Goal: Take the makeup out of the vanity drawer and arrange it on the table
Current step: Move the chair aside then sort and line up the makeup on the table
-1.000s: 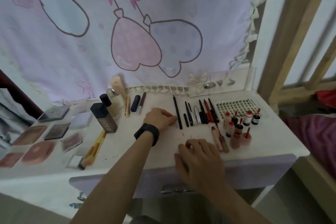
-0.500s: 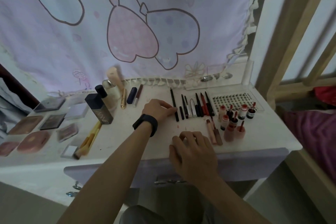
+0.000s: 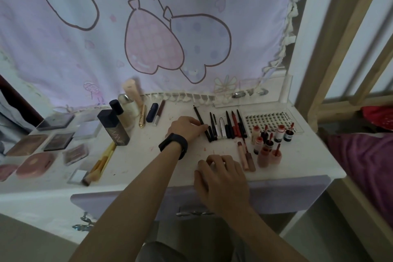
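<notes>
Blur softens the left part of the tabletop (image 3: pixel 144 155), so the flat palettes (image 3: pixel 57 140) and round compact (image 3: pixel 35 165) there read only as dim shapes, and the edge of the view cuts off the leftmost one. Labels on the small red-capped bottles (image 3: pixel 258 142) at the right are too small to read. The drawer (image 3: pixel 276 195) front below the tabletop edge is partly covered by the right hand (image 3: pixel 221 178), whose fingers (image 3: pixel 209 160) curl over the front edge; whether they hold anything cannot be told. The left hand (image 3: pixel 187 128), with a dark wristband (image 3: pixel 174 144), rests on the tabletop with its fingers pinched on the lower end of a thin black pencil (image 3: pixel 198 116). That pencil lies flat, its long axis running away from the person and leaning a little leftward at the far tip. It is the leftmost in a row of pencils and pens (image 3: pixel 227 125) laid side by side, all pointing roughly the same way. A lash tray (image 3: pixel 268 121) lies just right of the row
</notes>
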Tool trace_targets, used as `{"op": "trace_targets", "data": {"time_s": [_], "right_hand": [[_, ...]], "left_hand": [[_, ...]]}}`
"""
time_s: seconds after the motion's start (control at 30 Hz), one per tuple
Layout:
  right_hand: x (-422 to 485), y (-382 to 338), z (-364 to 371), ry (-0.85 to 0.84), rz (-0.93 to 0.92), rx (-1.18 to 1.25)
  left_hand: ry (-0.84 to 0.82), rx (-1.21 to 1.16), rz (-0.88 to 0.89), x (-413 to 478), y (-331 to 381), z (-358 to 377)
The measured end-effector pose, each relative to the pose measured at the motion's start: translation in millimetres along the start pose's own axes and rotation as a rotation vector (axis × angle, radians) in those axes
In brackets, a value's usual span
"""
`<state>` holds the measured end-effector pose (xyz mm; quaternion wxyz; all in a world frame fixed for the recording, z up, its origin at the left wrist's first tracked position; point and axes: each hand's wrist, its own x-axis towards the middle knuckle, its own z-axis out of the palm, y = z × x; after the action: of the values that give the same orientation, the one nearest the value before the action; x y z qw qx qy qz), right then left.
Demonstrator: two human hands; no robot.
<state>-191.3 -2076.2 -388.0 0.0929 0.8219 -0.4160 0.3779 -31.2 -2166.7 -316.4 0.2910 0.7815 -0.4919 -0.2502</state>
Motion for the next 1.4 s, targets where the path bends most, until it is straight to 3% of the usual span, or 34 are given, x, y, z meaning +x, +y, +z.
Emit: {"op": "trace_targets", "data": {"time_s": [0.77,1.03,1.3,1.4], "right_hand": [[-1.0,-0.6,-0.7,-0.009,0.006,-0.004],[-2.6,0.4,-2.1,-0.039,0.009,0.005],[-1.9,1.2,-5.5,-0.115,0.009,-0.032],[-1.4,0.4,-6.1,-0.108,0.007,-0.039]], "left_hand": [[-0.03,0.011,0.013,-2.4,9.2,-2.2],[0.003,0.044,0.035,-11.0,-14.5,-36.1],[0.207,0.415,0.126,-13.5,-66.5,-64.0],[0.185,0.539,0.129,-9.8,-70.8,-61.9]]}}
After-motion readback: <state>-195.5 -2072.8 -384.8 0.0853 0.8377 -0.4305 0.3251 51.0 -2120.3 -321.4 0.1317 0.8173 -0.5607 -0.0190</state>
